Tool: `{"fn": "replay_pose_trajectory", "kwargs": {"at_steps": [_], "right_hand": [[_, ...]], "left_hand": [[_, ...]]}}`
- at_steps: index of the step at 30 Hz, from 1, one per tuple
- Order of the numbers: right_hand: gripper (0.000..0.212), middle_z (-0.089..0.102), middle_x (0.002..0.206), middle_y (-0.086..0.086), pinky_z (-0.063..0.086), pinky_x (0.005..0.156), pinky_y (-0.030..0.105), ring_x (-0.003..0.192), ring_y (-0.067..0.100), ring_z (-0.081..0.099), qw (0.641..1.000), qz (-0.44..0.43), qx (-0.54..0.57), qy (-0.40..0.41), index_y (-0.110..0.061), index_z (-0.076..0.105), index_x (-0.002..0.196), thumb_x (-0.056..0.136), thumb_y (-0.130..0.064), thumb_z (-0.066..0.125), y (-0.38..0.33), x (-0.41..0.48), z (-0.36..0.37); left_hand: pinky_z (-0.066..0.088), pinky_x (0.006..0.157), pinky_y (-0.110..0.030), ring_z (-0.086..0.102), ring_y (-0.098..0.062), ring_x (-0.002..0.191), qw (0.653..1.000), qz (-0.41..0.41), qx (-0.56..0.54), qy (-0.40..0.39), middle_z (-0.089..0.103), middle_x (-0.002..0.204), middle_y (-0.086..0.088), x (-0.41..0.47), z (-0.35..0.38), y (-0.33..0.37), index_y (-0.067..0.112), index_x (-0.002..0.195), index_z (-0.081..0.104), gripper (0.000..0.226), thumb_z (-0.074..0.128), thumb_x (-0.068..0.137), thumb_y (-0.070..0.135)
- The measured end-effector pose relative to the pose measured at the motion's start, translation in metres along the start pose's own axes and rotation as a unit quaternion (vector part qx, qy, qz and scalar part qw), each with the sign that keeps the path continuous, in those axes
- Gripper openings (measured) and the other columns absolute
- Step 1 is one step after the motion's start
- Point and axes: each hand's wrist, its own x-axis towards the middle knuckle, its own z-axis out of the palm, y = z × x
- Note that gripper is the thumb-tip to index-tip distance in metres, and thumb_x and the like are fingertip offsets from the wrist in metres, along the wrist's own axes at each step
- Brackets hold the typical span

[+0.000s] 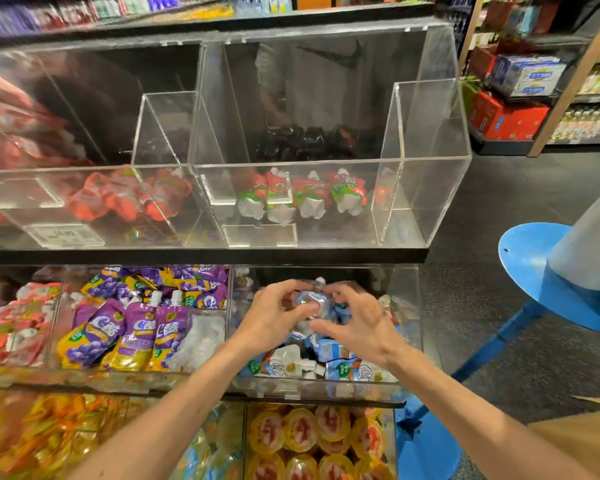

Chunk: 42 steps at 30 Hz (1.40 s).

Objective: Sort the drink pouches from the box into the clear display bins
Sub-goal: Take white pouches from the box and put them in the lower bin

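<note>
- Blue drink pouches (pixel 309 303) are held in a bunch over the clear bin (pixel 326 389), lower centre of the frame.
- Left hand (pixel 274 317) and right hand (pixel 357 327) are curled around them from both sides.
- They are judged soft, light and slippery; a grip across the middle is advised.

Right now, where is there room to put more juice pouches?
The narrow end compartment on the top shelf, right of the green-and-red pouches, looks mostly bare. Space also shows above that row. Crowded: the purple pouches, and the blue pouches gripped by the left hand and right hand.
</note>
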Motion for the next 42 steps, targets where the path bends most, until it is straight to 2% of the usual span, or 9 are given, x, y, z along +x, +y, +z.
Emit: {"fn": "replay_pose_trajectory", "kwargs": {"at_steps": [3, 6, 14, 21, 24, 29, 36, 39, 42], "right_hand": [[0.063, 0.060, 0.129, -0.004, 0.044, 0.094, 0.017, 0.118, 0.012, 0.056, 0.998, 0.031, -0.022, -0.046, -0.020, 0.050, 0.142, 0.088, -0.043, 0.071, 0.008, 0.013, 0.014], [0.062, 0.049, 0.147, 0.001, 0.037, 0.110, 0.033, 0.136, 0.021, 0.044, 0.993, 0.066, -0.048, -0.088, -0.020, 0.041, 0.149, 0.094, -0.038, 0.064, 0.014, 0.026, 0.023], [0.042, 0.060, 0.130, 0.005, 0.046, 0.099, 0.039, 0.120, 0.026, 0.056, 0.986, 0.022, -0.121, -0.114, -0.020, 0.053, 0.133, 0.095, -0.032, 0.064, 0.023, 0.042, 0.033], [0.040, 0.059, 0.133, 0.006, 0.043, 0.098, 0.034, 0.123, 0.027, 0.053, 0.983, 0.016, -0.117, -0.140, -0.019, 0.054, 0.136, 0.098, -0.032, 0.056, 0.031, 0.030, 0.007], [0.028, 0.072, 0.105, 0.006, 0.048, 0.080, 0.035, 0.100, 0.026, 0.066, 0.993, 0.001, -0.105, -0.045, -0.015, 0.068, 0.114, 0.097, -0.034, 0.056, 0.032, -0.006, -0.022], [0.005, 0.074, 0.079, -0.007, 0.051, 0.068, 0.020, 0.070, 0.006, 0.066, 0.984, 0.027, 0.052, 0.166, -0.018, 0.074, 0.088, 0.088, -0.022, 0.072, 0.021, -0.109, -0.072], [0.013, 0.065, 0.068, -0.014, 0.041, 0.059, 0.009, 0.068, -0.001, 0.061, 0.905, 0.265, 0.037, 0.330, -0.021, 0.067, 0.077, 0.089, -0.019, 0.070, 0.093, -0.278, -0.121], [0.014, 0.064, 0.070, -0.012, 0.045, 0.066, 0.024, 0.069, 0.009, 0.059, 0.844, 0.390, 0.021, 0.368, -0.024, 0.065, 0.077, 0.091, -0.024, 0.068, 0.140, -0.355, -0.130], [0.009, 0.069, 0.076, -0.005, 0.049, 0.070, 0.035, 0.076, 0.018, 0.064, 0.781, 0.492, 0.034, 0.384, -0.022, 0.066, 0.081, 0.090, -0.024, 0.069, 0.186, -0.418, -0.132]], "left_hand": [[0.049, 0.079, -0.016, 0.064, 0.005, 0.091, 0.998, -0.027, 0.061, 0.014, 0.071, 0.099, 0.019, 0.010, 0.011, -0.022, 0.037, 0.118, 0.065, 0.025, 0.065, 0.093, 0.038], [0.045, 0.089, -0.036, 0.054, -0.018, 0.100, 0.973, -0.013, 0.230, 0.020, 0.067, 0.099, 0.010, 0.024, 0.017, -0.046, 0.046, 0.127, 0.058, 0.035, 0.053, 0.094, 0.056], [0.031, 0.106, -0.043, 0.031, -0.027, 0.127, 0.852, -0.136, 0.505, 0.014, 0.038, 0.136, -0.004, 0.041, 0.030, -0.043, 0.041, 0.136, 0.053, 0.041, 0.048, 0.097, 0.055], [0.036, 0.104, -0.043, 0.045, -0.026, 0.125, 0.924, -0.092, 0.366, 0.067, 0.056, 0.130, -0.002, 0.016, 0.032, -0.035, 0.032, 0.128, 0.061, 0.036, 0.060, 0.094, 0.044], [0.052, 0.084, -0.035, 0.067, -0.015, 0.094, 0.964, -0.029, 0.259, 0.059, 0.073, 0.098, 0.005, -0.004, 0.031, -0.016, 0.023, 0.097, 0.074, 0.013, 0.067, 0.091, 0.033], [0.048, 0.067, -0.022, 0.061, -0.002, 0.068, 0.989, 0.087, 0.115, -0.003, 0.068, 0.074, 0.014, -0.032, 0.063, 0.064, 0.021, 0.086, 0.072, 0.008, 0.069, 0.092, 0.025], [0.047, 0.062, -0.021, 0.059, -0.004, 0.062, 0.947, 0.228, 0.016, -0.226, 0.068, 0.071, 0.005, -0.042, 0.231, 0.154, 0.018, 0.084, 0.070, 0.008, 0.071, 0.089, 0.025], [0.043, 0.059, -0.019, 0.054, -0.001, 0.059, 0.897, 0.244, 0.069, -0.361, 0.066, 0.073, 0.003, -0.047, 0.330, 0.167, 0.015, 0.090, 0.070, 0.009, 0.068, 0.093, 0.023], [0.048, 0.068, -0.029, 0.066, -0.021, 0.077, 0.857, 0.219, 0.112, -0.452, 0.069, 0.084, -0.010, -0.064, 0.427, 0.169, 0.006, 0.098, 0.071, 0.016, 0.067, 0.093, 0.020]]}}
